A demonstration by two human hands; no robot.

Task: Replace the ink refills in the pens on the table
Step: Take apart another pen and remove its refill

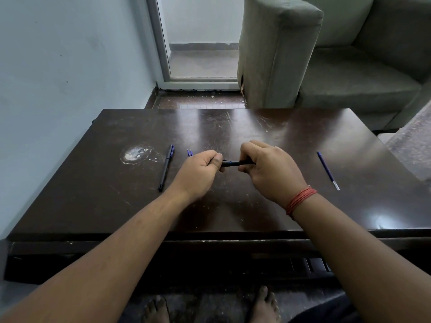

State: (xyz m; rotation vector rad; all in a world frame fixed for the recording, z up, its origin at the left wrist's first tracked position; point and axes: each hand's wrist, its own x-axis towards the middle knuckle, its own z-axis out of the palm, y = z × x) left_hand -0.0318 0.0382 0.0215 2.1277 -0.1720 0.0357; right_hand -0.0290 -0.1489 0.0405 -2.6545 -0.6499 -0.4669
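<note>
Dark, glossy and scratched, the brown wooden table (233,206) fills the middle of the frame, with a pale blue wall at upper left and a grey-green fabric sofa (326,54) at upper right. A slim black plastic pen (235,163) is held just above the centre of the table, lying roughly level between both hands. Its left end is gripped in the curled fingers of the left hand (200,170), and its right part is enclosed by the clenched right hand (268,170); a red thread band (300,199) is worn on that wrist. A 2nd black pen with a blue clip (166,167) lies at left of centre, 2 blue refill tips (189,153) show just above the left hand, and 1 thin blue refill with a clear end (327,170) lies at right, well apart from the hands.

The held pen is judged light, rigid and smooth, so it is best gripped on each side of its joint and twisted apart. The refills are judged thin and easily bent; they should be pinched near mid-length.
</note>
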